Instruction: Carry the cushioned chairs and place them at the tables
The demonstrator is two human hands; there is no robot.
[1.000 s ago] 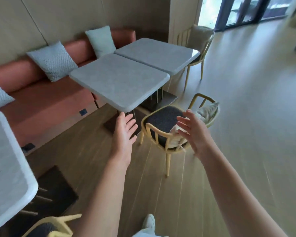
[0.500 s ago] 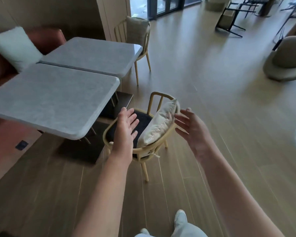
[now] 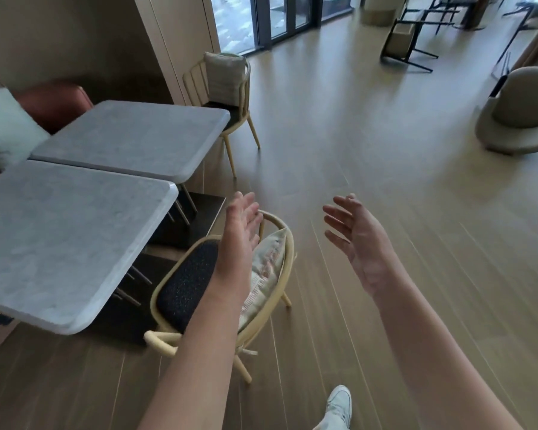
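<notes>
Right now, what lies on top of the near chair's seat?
On the near chair, a dark seat pad covers the seat, and a pale cushion leans against the backrest. The left forearm covers part of both.

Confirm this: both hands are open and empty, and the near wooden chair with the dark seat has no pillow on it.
Wrong on the pillow. The head view shows a pale pillow leaning against the back of the near wooden chair with the dark seat. The left hand and right hand are indeed open and empty.
</notes>
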